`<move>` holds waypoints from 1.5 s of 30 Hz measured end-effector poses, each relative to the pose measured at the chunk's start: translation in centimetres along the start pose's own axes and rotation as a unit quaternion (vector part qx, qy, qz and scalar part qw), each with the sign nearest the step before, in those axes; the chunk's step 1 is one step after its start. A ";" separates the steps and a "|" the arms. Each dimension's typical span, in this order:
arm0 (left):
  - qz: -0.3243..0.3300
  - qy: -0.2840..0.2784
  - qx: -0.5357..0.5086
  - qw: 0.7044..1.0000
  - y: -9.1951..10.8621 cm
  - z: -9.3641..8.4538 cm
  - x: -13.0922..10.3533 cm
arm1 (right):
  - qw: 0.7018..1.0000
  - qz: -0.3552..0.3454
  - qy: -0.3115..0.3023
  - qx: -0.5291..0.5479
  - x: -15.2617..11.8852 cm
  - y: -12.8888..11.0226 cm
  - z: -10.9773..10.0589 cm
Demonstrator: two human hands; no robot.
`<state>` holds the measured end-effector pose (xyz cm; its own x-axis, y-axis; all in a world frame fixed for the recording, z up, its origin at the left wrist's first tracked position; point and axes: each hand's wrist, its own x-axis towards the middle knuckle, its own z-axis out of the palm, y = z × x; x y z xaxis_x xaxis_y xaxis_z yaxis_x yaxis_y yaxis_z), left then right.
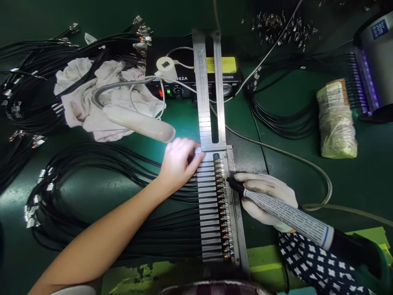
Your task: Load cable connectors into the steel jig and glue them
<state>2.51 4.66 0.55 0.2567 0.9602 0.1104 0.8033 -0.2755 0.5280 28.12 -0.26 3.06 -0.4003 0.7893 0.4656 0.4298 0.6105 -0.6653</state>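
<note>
My bare left hand [179,162] grips the upper left edge of a slotted metal cable jig [208,192], thumb and index finger closing around its corner. Black cables [181,225] lie side by side across the jig, with small metal connectors [225,225] lined up along its right side. In a white glove, my right hand [270,192] holds a dispensing syringe [285,217] with a printed label. Its black nozzle points at the connector row near the upper part. The gloved fingers lie close to the jig's right rail.
Behind the jig stands a black controller box [172,92] with lit switches. A white lamp [139,123] hangs over crumpled gloves [82,98]. Cable bundles [39,192] lie at left, loose connectors [282,26] at the back. A plastic-wrapped block [337,123] and a purple-lit device [377,61] are at right.
</note>
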 end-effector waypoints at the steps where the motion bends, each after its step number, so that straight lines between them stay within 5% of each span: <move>1: 0.000 -0.001 0.000 1.000 0.0 0.0 0.0 | 1.000 0.000 0.000 0.001 0.0 0.0 0.0; 34: 0.003 0.001 0.004 1.000 -0.2 0.1 0.0 | 1.000 0.005 -0.001 0.015 -0.2 0.5 0.1; 45: 0.002 0.002 0.005 1.000 0.0 0.0 0.0 | 1.000 -0.002 -0.012 -0.017 -0.8 -0.9 -0.5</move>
<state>2.50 4.71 0.52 0.2583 0.9590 0.1162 0.8075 -0.2804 0.5189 28.48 -1.46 3.62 -0.4207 0.7853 0.4542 0.4557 0.6158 -0.6427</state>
